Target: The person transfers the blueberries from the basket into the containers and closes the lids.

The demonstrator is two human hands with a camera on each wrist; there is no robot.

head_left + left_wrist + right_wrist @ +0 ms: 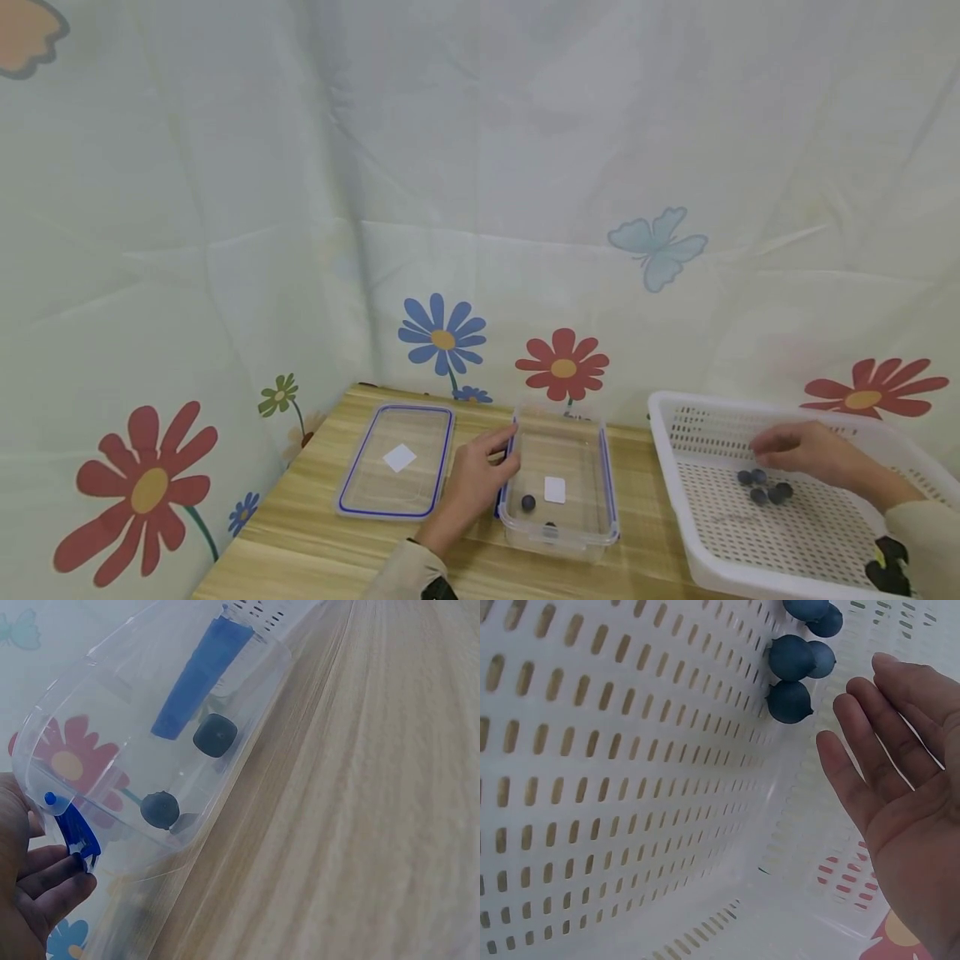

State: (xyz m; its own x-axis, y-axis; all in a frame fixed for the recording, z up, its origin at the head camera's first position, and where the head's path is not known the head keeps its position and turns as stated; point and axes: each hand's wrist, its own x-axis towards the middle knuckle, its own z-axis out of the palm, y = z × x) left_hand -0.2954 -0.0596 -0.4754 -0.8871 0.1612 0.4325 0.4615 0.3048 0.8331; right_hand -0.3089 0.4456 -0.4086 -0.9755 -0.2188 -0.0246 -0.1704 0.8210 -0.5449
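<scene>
A clear plastic food container [592, 542] with blue side clips stands on the table, two blueberries [528, 502] inside it. My left hand [474, 473] holds the container's left side, fingers at the hanging blue clip [77, 831]. On the right, a white perforated basket [678, 508] has several blueberries [790, 658] on its floor in a loose cluster. Over the basket is my right hand [813, 454], close beside the cluster. Its fingers [855, 724] are extended and apart from the berries, with nothing in the palm.
Left of the container, its clear lid [367, 479] with a blue seal lies flat on the wood-grain table [300, 529]. A white label [555, 490] shows on the container. Behind the table hangs a pale curtain [495, 167] printed with flowers.
</scene>
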